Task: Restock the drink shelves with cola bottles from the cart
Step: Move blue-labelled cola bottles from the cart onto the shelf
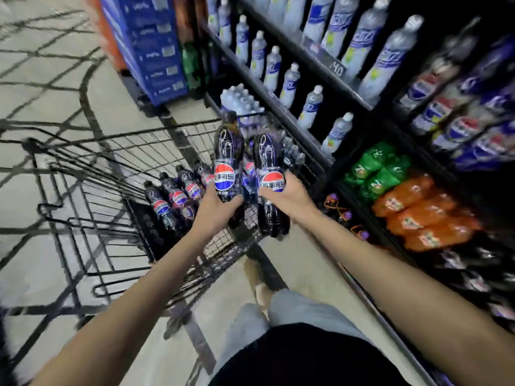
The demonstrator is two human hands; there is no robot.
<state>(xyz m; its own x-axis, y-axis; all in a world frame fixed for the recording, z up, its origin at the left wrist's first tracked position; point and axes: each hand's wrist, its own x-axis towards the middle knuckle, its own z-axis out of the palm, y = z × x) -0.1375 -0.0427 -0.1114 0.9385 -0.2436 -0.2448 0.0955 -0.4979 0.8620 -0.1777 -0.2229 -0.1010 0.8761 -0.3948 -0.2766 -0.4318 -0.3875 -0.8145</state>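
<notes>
The step in hand is the carry from cart to shelf: two bottles are out and held above its near right corner. The left hand grasps the left bottle low on the body, just under the label, with the fingers curled around it; the bottle stands nearly upright, cap to the far side. The right hand grasps the right bottle at the label, fingers wrapped from the right, and the base hangs below the hand. The two bottles are just beside each other; the blur does not let me tell if they touch. More cola lies in the cart, left of the hands. The shelves are on the right. I judge the next move calls for a turn to the right and a free place among the dark bottles on the low near shelf
</notes>
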